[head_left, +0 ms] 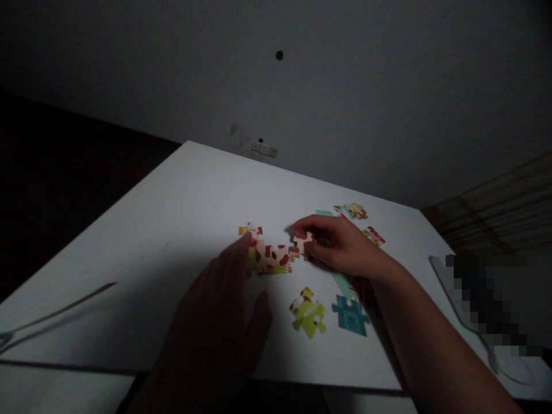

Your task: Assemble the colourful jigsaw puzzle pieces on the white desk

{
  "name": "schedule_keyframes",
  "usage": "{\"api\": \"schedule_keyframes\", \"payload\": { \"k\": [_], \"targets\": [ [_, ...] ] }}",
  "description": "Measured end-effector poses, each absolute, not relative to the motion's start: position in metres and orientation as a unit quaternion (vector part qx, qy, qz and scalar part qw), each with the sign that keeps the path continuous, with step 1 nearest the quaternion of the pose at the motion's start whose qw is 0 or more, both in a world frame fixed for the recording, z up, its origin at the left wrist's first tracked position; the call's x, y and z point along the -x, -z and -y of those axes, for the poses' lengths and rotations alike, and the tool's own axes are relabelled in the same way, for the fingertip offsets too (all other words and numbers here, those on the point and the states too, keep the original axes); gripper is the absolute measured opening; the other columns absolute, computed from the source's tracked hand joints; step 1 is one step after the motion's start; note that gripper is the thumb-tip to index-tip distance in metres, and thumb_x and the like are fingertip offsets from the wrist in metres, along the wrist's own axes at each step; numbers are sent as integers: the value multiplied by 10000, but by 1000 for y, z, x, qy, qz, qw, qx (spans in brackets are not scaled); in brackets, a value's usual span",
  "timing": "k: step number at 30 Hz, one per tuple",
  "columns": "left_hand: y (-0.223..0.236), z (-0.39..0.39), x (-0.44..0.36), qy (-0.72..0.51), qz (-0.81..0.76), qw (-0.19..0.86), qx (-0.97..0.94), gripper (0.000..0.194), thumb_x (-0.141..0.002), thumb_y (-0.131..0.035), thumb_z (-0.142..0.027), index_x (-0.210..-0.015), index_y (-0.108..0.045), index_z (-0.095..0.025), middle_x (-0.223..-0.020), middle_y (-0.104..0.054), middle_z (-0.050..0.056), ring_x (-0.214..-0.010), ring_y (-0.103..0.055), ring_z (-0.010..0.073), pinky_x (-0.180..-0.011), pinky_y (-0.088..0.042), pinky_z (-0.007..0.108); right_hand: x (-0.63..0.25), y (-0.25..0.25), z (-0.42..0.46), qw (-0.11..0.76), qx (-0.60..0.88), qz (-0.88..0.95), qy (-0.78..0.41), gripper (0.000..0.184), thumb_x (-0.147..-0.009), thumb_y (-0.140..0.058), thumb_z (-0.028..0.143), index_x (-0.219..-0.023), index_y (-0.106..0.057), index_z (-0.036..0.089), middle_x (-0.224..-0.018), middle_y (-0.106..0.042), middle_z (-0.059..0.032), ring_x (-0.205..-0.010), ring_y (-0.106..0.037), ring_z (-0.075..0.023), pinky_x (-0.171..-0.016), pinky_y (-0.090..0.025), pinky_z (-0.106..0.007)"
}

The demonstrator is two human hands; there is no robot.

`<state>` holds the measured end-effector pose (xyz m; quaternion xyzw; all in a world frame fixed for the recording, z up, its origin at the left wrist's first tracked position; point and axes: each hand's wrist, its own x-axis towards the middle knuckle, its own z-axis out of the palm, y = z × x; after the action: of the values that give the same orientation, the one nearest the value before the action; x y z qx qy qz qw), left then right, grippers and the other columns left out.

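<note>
My right hand [338, 238] pinches a pinkish jigsaw piece with brown patches [302, 244] between thumb and fingers, close over the white table. Just left of it lie several joined jigsaw pieces [278, 259] showing a cream-and-brown spotted pattern. My left hand [219, 316] stretches its fingers toward this joined section, the fingertips at its left edge and the thumb apart. A piece with a pink animal face [252, 229] shows just beyond those fingertips. Closer to me lie a lime-green piece [308, 313] and a teal piece [351, 316]. Other pieces are partly hidden under my right hand and forearm.
More pieces [357, 211] lie at the back right of the white table [172, 201], with a red-and-pink one [373, 236] nearer. A thin dark strip [64, 307] is at the left. At the right edge lies a long pale object [463, 313], partly pixelated. A wall stands behind.
</note>
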<state>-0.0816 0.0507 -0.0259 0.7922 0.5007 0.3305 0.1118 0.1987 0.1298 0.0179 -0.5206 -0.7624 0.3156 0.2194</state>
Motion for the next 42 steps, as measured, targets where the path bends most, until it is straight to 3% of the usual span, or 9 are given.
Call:
{"api": "schedule_keyframes", "payload": {
  "k": [3,8,11,15,18,26,35,42],
  "targets": [
    [23,-49,82,-342,-505,131,-782,867,-950,-571,-178,-1749,-236,-218,-1625,-607,205,-1377,-701,373,-1058,-667,570,-200,-17,-131,231,514,766,-309,405,-858,-709,179,-1239,-823,262,-1185,-810,-88,-1030,-734,-251,-902,-581,-404],
    [21,-49,84,-347,-498,104,-788,861,-930,-584,-176,-1731,-268,-210,-1620,-599,208,-1440,-649,393,-1104,-648,614,-206,-10,-132,256,521,749,-319,335,-944,-724,253,-1270,-801,254,-1139,-780,-89,-952,-703,-220,-812,-559,-367],
    [22,-52,85,-341,-470,76,-811,738,-941,-591,-200,-1660,-421,-209,-1625,-600,192,-1476,-613,392,-1154,-621,635,-208,-11,-131,258,529,733,-340,319,-961,-725,268,-1271,-799,248,-1029,-753,-69,-829,-653,-185,-707,-511,-328],
    [19,-55,84,-302,-398,62,-864,428,-980,-541,-182,-1368,-718,-227,-1452,-748,121,-1344,-712,335,-1159,-629,595,-206,-15,-129,213,540,726,-369,297,-950,-725,277,-1232,-805,232,-855,-689,-19,-661,-554,-139,-594,-420,-297],
    [17,-56,82,-289,-385,58,-874,324,-1018,-534,-208,-1212,-792,-233,-1333,-812,90,-1244,-759,313,-1140,-643,560,-204,-17,-129,177,541,735,-370,297,-917,-745,272,-1203,-805,220,-836,-691,-13,-644,-550,-131,-583,-402,-290],
    [19,-54,81,-293,-395,38,-870,361,-1051,-527,-273,-1265,-812,-218,-1360,-814,81,-1261,-757,306,-1077,-678,503,-203,-16,-129,153,547,753,-333,293,-919,-742,251,-1203,-807,215,-848,-725,-25,-702,-618,-153,-643,-442,-295],
    [16,-53,82,-254,-404,61,-876,390,-1045,-557,-252,-1345,-796,-183,-1444,-774,126,-1336,-726,354,-1119,-647,587,-202,-20,-128,147,545,762,-318,206,-911,-779,295,-1104,-833,248,-881,-773,-31,-721,-648,-172,-644,-478,-313],
    [16,-52,82,-230,-412,55,-880,398,-1047,-548,-240,-1358,-791,-193,-1455,-770,121,-1368,-708,336,-1141,-640,573,-202,-19,-128,136,542,763,-323,182,-927,-787,333,-1082,-832,249,-863,-767,-29,-711,-638,-169,-634,-466,-315]
  ]
}}
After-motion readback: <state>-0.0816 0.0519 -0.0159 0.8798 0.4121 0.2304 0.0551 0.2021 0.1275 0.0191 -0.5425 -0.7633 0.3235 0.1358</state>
